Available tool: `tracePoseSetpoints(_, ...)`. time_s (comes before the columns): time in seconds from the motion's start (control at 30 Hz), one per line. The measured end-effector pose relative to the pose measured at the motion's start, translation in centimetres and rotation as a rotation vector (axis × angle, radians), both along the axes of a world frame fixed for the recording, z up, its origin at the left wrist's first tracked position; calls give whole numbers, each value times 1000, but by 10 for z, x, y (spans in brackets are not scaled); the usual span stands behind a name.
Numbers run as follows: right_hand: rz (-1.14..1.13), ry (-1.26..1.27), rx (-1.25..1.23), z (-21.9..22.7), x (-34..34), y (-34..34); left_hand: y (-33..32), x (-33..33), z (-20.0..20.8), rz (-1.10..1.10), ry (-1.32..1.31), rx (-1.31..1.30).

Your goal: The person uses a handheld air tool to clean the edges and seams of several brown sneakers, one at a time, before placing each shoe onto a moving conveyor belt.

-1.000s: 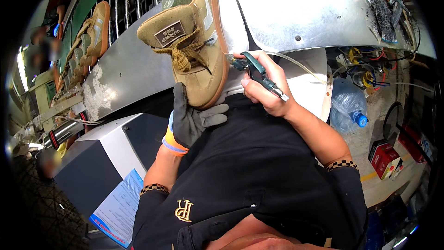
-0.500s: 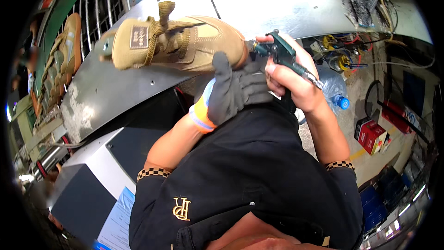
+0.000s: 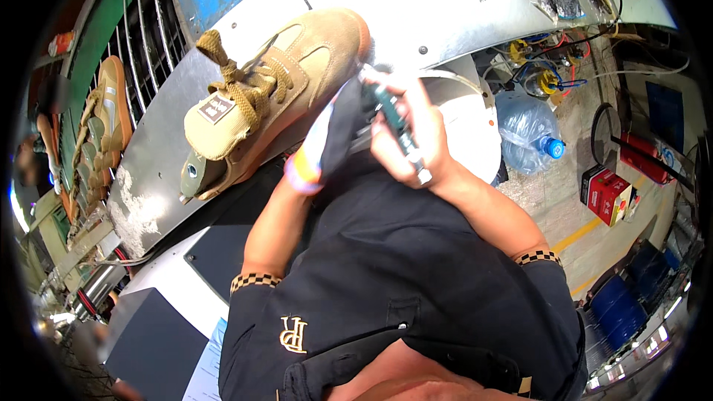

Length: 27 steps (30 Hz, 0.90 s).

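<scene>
On the metal bench [image 3: 148, 186] lies a tan lace-up shoe [image 3: 327, 44], its toe turned to the far right and its heel to the near left. My right hand [image 3: 427, 126] is closed around a dark green gun-shaped hand tool [image 3: 396, 117] with a metal nozzle and a metal end fitting. The tool's front end is close to the shoe's toe; blur and glare hide whether they touch. Beside the shoe's near side is my left hand [image 3: 338, 134], in a dark grey glove with a light orange cuff. It is seen edge-on and smeared, so its fingers cannot be made out.
More shoes [image 3: 111, 104] stand on a green-framed metal rack at the left. A white round container [image 3: 471, 115] and a clear plastic bottle with a blue cap [image 3: 523, 130] are right of my hands. Cables, a red box [image 3: 605, 194] and blue chairs [image 3: 618, 304] are farther right.
The shoe has turned, its toe swinging away from me and its heel nearer. My right hand has moved left with the tool. My gloved left hand has turned edge-on and shifted left.
</scene>
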State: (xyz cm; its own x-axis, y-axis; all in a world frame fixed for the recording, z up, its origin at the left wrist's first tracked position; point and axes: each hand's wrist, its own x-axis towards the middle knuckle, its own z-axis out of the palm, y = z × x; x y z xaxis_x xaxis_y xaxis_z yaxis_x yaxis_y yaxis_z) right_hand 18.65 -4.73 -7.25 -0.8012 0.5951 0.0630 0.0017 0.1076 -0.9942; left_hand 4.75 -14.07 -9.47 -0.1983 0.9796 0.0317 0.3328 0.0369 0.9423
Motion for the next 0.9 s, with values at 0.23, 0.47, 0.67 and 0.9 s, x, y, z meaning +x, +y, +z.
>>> tracePoseSetpoints(0.23,173,27,-38,9,11,16,-154,-36,73,587,-99,296)
tracePoseSetpoints(0.47,90,162,-78,-7,17,126,-162,-64,71,572,647,-269)
tracePoseSetpoints(0.67,-312,402,-170,-7,14,204,-119,-43,92,739,402,-233)
tracePoseSetpoints(0.9,-340,461,-226,-21,16,214,54,-131,75,659,-710,255)
